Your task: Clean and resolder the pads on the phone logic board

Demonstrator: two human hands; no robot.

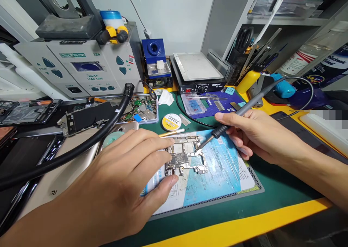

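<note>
On the blue-and-white mat [217, 185], a bare circuit board [185, 158] is laid flat; all positions below are referred to this board. Its left end is partly covered by the left hand [127, 174] — fingertips set on the upper left portion, thumb at the lower left corner. Whether the board is pinched or merely pressed down cannot be told.

To the right of the board, a grey soldering iron [246, 107] is grasped by the right hand [252, 134], between thumb and curled fingers. The iron is held slanted, its tip directed down and left at the board's upper right part — contact cannot be resolved.

Just behind the board, a thin tool [176, 132] is laid crosswise; beyond it, a round tin [171, 122] is placed. Behind and right of the board, tweezers [212, 98] are laid on a purple mat [208, 109]; farther back, a heating plate [197, 66] with a red switch is set. Behind and left of the board, circuit pieces are gathered in a white tray [157, 111]; beyond, a blue stand [154, 53] is positioned above a display read as 355.
</note>
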